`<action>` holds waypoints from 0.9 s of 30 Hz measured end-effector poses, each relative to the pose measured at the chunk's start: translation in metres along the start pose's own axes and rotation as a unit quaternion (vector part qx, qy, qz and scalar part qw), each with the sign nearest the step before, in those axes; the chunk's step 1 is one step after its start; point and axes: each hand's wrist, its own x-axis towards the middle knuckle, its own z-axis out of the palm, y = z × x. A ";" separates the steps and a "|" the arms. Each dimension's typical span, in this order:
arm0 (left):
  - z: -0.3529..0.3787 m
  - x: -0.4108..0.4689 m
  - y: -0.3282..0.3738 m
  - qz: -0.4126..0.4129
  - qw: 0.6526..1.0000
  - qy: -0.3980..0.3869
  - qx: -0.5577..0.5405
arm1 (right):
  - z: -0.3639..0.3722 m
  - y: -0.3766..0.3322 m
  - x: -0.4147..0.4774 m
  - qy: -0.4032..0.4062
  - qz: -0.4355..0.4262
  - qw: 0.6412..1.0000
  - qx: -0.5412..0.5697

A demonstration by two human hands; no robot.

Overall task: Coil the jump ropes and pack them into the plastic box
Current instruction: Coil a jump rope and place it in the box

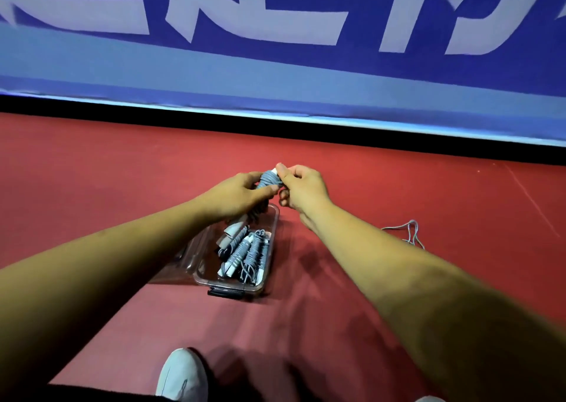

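grey wound jump rope bundle [270, 181] with a white handle tip hangs over the far end of the clear plastic box [205, 271], long axis tilting up and away, tip uppermost. left hand [242, 193] wraps its middle, right hand [301, 190] pinches the top. more coiled ropes [245, 254] lie lengthwise inside.

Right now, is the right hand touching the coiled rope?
Touching. The head view shows the right hand pinching the white tip of the coiled rope, which the left hand also grips.
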 end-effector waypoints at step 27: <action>0.139 0.121 -0.098 0.008 0.987 -0.047 0.153 | -0.206 0.213 0.070 0.034 0.177 0.864 -0.470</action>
